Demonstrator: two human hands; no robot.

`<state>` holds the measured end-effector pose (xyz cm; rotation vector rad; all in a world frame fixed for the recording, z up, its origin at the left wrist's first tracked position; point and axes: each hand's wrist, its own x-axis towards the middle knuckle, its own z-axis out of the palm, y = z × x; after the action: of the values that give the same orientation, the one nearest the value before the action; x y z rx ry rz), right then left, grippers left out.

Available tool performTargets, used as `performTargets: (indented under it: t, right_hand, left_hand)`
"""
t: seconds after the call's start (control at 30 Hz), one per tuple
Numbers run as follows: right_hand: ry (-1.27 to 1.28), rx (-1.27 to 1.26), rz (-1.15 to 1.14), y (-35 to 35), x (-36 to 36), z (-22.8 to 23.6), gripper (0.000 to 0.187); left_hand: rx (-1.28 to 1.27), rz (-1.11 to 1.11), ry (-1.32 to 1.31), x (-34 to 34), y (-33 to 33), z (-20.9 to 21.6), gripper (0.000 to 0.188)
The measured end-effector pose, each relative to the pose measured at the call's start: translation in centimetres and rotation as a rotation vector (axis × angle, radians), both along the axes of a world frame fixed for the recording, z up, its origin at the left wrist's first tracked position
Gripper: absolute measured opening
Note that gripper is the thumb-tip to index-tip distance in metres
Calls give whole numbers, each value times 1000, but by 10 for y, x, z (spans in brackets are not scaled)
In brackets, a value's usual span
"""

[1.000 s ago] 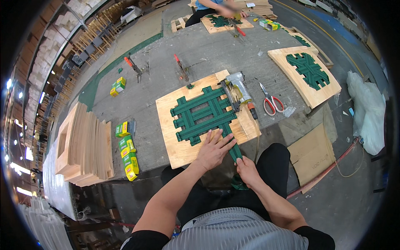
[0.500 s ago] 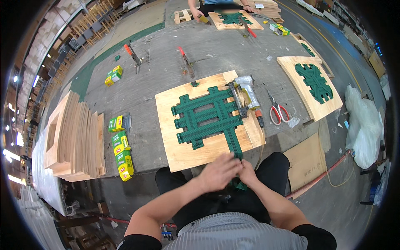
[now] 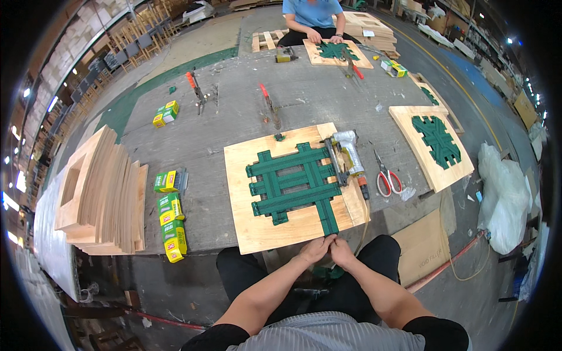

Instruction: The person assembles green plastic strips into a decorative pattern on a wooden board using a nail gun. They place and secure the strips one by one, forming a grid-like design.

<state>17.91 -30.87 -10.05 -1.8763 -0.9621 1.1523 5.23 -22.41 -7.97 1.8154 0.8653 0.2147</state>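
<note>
At the front edge of a wooden board, my left hand and right hand meet, closed on the end of a green webbing strap. That strap runs back to a lattice of woven green straps lying over an opening in the board. Below my hands, some green webbing hangs near my lap. A silver pneumatic staple gun rests on the board's right edge. Beside it on the table lie red-and-white-handled scissors.
Stacked wooden frames stand at left, with yellow-green boxes alongside. Red-handled pliers lie farther back. At right is another strapped board. Across the table, a co-worker handles a similar board.
My left hand, blurred above the strap before, has come down and closed beside my right. The view has tilted upward. Across the table, the co-worker has let go of a tool; both hands are on the board.
</note>
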Motion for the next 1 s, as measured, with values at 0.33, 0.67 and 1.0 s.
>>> performTargets:
  t: [0.33, 0.67, 1.0]
  right_hand:
    - [-592, 18, 495, -8, 27, 103, 29]
    - [-770, -102, -16, 206, 154, 148, 53]
    - [28, 210, -240, 186, 121, 187, 29]
  left_hand:
    - [312, 24, -155, -8, 14, -10, 47]
    - [396, -36, -24, 0, 5, 1, 58]
    - [520, 38, -83, -10, 15, -13, 53]
